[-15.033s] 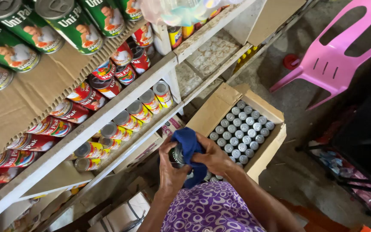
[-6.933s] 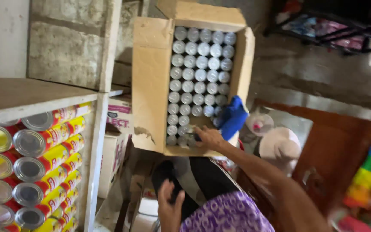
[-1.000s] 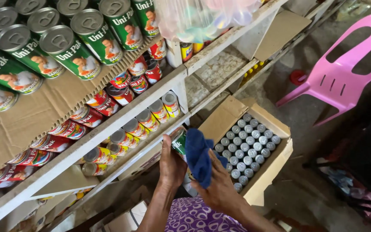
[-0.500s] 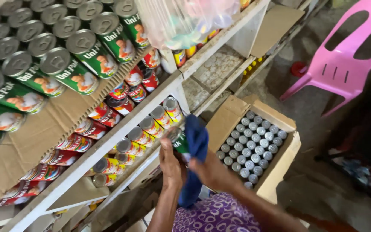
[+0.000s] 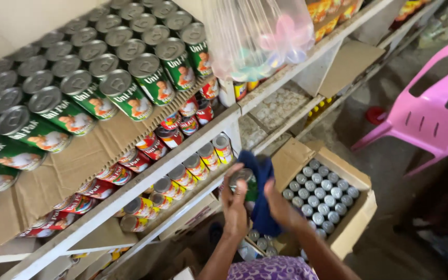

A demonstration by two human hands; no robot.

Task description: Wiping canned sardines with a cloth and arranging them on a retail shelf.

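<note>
My left hand (image 5: 236,207) grips a green-labelled tin can (image 5: 242,181) with a silver lid, held up in front of the lower shelf. My right hand (image 5: 280,205) holds a dark blue cloth (image 5: 262,194) that is pressed against the can's side and hangs down below it. Both hands are just left of an open cardboard box (image 5: 356,220) on the floor, filled with several upright silver-topped cans (image 5: 320,194).
White shelves (image 5: 146,179) hold rows of green-labelled cans (image 5: 125,93) on cardboard above and red-labelled cans (image 5: 182,173) below. A clear plastic bag (image 5: 257,33) of coloured items hangs at the top. A pink plastic chair (image 5: 426,106) stands on the concrete floor at right.
The view has tilted up toward the upper shelf. My hands have risen slightly with the can and cloth, and the cloth has shifted around the can.
</note>
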